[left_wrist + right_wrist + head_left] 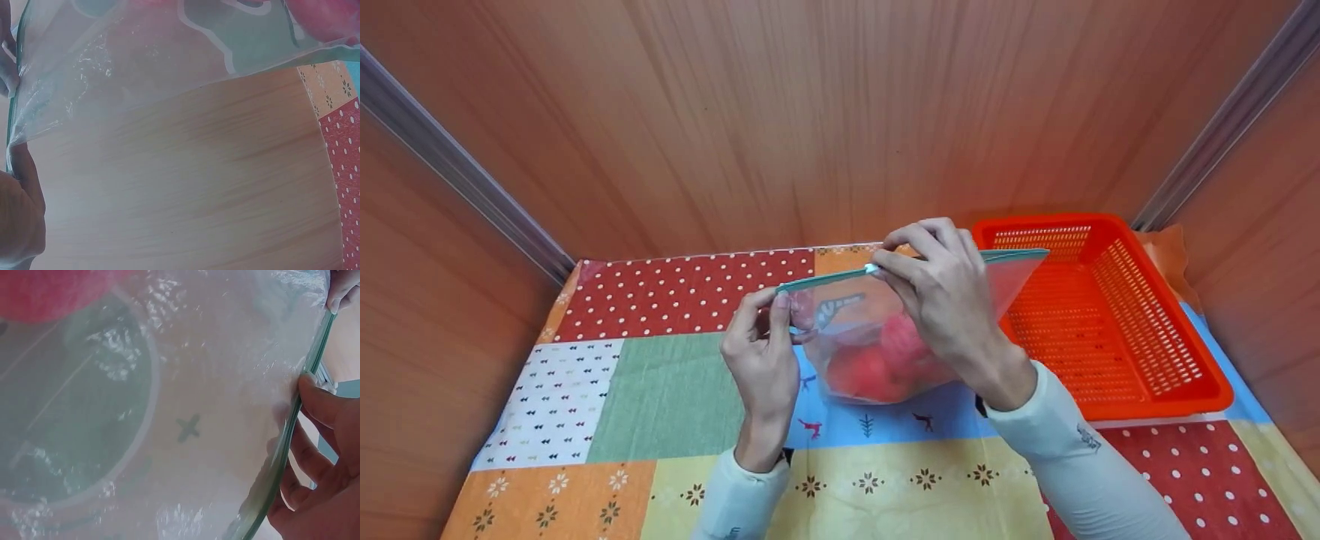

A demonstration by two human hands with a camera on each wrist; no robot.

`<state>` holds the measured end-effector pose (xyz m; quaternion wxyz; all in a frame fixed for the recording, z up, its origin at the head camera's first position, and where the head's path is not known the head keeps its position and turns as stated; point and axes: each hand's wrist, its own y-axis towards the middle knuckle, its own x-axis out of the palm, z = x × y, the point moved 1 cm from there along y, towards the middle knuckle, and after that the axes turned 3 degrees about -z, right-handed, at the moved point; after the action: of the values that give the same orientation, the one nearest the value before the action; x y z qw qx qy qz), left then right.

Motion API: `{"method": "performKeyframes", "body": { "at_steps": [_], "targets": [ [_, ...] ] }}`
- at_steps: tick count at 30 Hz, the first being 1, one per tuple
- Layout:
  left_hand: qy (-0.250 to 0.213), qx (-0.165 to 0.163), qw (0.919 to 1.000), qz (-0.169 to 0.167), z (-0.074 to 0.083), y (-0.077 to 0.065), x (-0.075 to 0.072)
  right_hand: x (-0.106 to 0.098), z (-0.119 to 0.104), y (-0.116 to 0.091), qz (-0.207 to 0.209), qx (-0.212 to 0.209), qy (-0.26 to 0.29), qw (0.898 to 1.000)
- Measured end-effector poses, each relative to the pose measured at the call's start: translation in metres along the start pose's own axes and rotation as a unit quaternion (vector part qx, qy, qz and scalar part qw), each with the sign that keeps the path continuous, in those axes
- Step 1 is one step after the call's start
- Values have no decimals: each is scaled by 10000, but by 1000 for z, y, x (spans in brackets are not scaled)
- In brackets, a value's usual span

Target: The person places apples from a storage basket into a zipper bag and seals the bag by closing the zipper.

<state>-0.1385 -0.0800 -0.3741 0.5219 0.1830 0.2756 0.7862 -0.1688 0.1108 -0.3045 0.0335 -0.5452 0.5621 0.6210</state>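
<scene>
A clear slider zip bag (874, 300) with a green zip strip (825, 280) hangs upright over the table, holding several red and pink rounded items (866, 373) at its bottom; their kind is blurred by the plastic. My left hand (765, 360) pinches the bag's left top corner between thumb and fingers. At the white slider (872, 268), my right hand (945, 292) pinches the zip strip, its thumb and fingers on either side. The right part of the strip runs on behind that hand. In the right wrist view, printed plastic (188, 427) fills most of the picture.
An orange-red plastic basket (1181, 337) with perforated walls stands on the right, close to the bag's right corner. A patchwork-patterned cloth (675, 405) covers the table. Wood-grain panels (810, 127) rise at the back and both sides.
</scene>
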Motion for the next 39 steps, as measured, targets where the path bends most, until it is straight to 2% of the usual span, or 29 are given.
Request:
{"method": "performKeyframes", "body": {
  "at_steps": [8, 26, 39],
  "targets": [
    [-56, -60, 10000, -4, 0, 0, -1, -7, 9, -5, 80, -4, -30, 10000],
    [-44, -190, 9998, 91, -3, 2, -5, -26, 38, -15, 282, 301, -144, 9990],
    [-81, -303, 9994, 111, -5, 3, -7, -37, 49, -20, 273, 507, -89, 9983]
  ]
}}
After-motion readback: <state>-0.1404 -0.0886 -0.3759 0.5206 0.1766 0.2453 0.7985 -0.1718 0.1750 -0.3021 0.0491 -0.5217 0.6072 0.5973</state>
